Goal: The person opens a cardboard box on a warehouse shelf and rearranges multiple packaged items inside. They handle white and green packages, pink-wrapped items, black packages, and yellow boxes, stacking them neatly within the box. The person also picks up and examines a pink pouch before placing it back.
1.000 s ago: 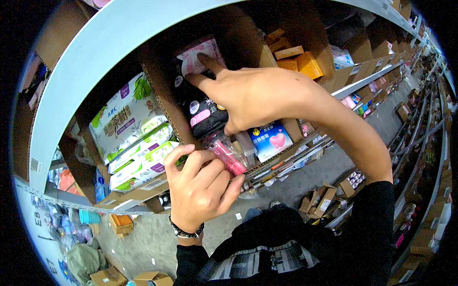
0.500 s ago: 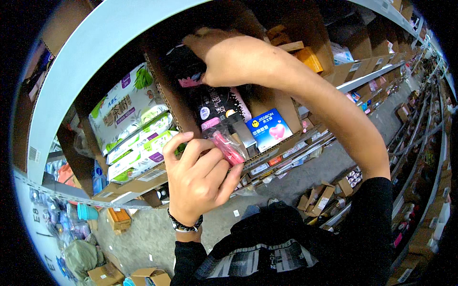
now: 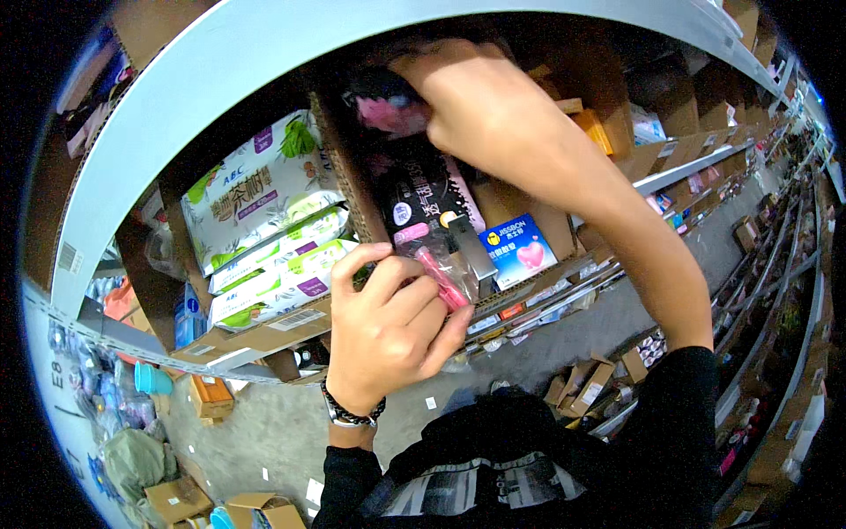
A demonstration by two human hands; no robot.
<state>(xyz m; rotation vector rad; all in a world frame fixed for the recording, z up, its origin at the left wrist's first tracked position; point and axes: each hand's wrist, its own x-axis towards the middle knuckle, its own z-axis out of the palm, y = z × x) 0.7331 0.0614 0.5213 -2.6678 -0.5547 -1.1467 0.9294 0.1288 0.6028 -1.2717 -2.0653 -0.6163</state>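
Note:
My right hand (image 3: 463, 93) reaches into the back of a cardboard bin (image 3: 520, 194), its fingers closed on a black-and-pink packet (image 3: 392, 115) that is blurred and partly hidden. At the bin's front, my left hand (image 3: 388, 326) curls its fingers over the cardboard edge with the thumb outside. Beside those fingers lies a pink tube in clear wrap (image 3: 442, 278). A black packet with pink trim (image 3: 432, 189) lies farther in. Between it and a blue box with a pink heart (image 3: 518, 251) sits a narrow grey box (image 3: 471, 247).
White-and-green soft packs (image 3: 260, 198) fill the neighbouring bin on the left. A pale metal shelf beam (image 3: 176, 97) curves over the bins. More bins line the shelf to the right, one with an orange box (image 3: 592, 130). Opened cartons (image 3: 582, 388) lie below on the floor.
My right hand has drawn the black-and-pink packet up into clearer sight. The view has shifted, so the bins sit farther right. My left hand keeps its place at the bin's edge.

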